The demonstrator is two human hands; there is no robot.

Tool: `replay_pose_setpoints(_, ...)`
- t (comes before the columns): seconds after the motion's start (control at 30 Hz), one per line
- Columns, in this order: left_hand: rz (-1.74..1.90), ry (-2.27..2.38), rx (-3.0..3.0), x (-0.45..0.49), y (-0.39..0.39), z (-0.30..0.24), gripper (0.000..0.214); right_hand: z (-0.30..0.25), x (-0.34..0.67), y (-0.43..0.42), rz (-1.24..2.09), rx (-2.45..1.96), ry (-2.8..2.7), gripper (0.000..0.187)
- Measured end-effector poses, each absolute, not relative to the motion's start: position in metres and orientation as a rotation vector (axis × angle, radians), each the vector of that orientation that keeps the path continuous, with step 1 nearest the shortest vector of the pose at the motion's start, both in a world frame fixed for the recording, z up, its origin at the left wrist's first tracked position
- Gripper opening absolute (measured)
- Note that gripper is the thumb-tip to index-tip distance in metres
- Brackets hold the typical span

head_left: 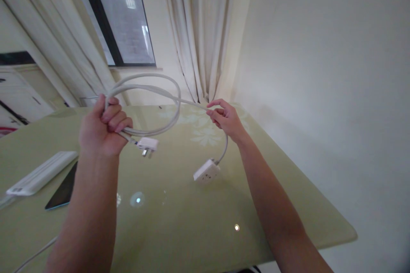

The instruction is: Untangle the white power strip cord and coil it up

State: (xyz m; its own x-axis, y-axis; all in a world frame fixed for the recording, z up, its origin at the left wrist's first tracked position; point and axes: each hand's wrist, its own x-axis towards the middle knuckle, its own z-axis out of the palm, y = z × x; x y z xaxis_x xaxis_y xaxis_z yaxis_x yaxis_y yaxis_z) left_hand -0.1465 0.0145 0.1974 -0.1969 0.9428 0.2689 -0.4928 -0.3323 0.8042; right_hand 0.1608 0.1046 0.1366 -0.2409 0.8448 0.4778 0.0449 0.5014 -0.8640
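Note:
Loops of a white extension cord are gripped in the fist of my left hand, raised over the table. The cord's white plug hangs just right of that fist, its metal prongs pointing down. My right hand pinches the same cord between thumb and fingertips, out to the right of the loops. From this pinch the cord curves down to a white socket block, which is tilted, with its outlet holes showing. Whether the block touches the table I cannot tell.
A long white power strip and a dark flat tablet-like device lie on the left of the green table. Another white cable runs along the near left. A wall borders the right side; curtains hang behind.

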Motion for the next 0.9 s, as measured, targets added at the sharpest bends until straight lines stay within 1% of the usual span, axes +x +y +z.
replay_pose_setpoints(0.07, 1.813, 0.683, 0.886, -0.162, 0.014, 0.198, 0.038, 0.137, 0.169, 0.109, 0.866, -0.832, -1.615, 0.034)
replay_pose_setpoints(0.13, 1.859, 0.646, 0.793, -0.172, 0.013, 0.200, 0.044, 0.136, 0.176, 0.114, 0.741, -0.928, -1.587, 0.036)
replay_pose_setpoints(0.23, 1.869, 0.605, 0.742, -0.172, 0.010, 0.205, 0.053, 0.135, 0.183, 0.116, 0.467, -1.112, -1.576, 0.042)
replay_pose_setpoints(0.3, 1.808, 0.675, 0.832, -0.164, 0.008, 0.209, 0.058, 0.137, 0.180, 0.112, 0.224, -1.241, -1.610, 0.042)
replay_pose_setpoints(0.37, 1.718, 0.824, 0.951, -0.152, 0.006, 0.211, 0.053, 0.142, 0.171, 0.102, -0.015, -1.375, -1.702, 0.041)
replay_pose_setpoints(0.47, 1.618, 0.974, 1.094, -0.131, 0.004, 0.207, 0.033, 0.149, 0.144, 0.077, -0.232, -1.493, -2.002, 0.043)
replay_pose_setpoints(0.5, 1.581, 1.000, 1.135, -0.125, 0.004, 0.204, 0.028, 0.150, 0.133, 0.068, -0.261, -1.471, -2.144, 0.044)
replay_pose_setpoints(0.53, 1.531, 1.027, 1.190, -0.118, 0.005, 0.201, 0.029, 0.150, 0.121, 0.058, -0.277, -1.411, -2.288, 0.045)
replay_pose_setpoints(0.63, 1.334, 1.211, 1.427, -0.103, 0.008, 0.187, 0.043, 0.148, 0.095, 0.033, -0.298, -1.095, -2.571, 0.048)
replay_pose_setpoints(0.7, 1.255, 1.358, 1.605, -0.095, 0.011, 0.179, 0.047, 0.146, 0.087, 0.022, -0.302, -0.880, -2.575, 0.046)
replay_pose_setpoints(0.8, 1.189, 1.351, 1.794, -0.089, 0.013, 0.171, 0.039, 0.144, 0.085, 0.014, -0.280, -0.718, -2.443, 0.035)
replay_pose_setpoints(0.9, 1.007, 1.144, 1.838, -0.083, 0.014, 0.164, 0.021, 0.145, 0.089, 0.013, -0.153, -0.755, -2.289, 0.024)
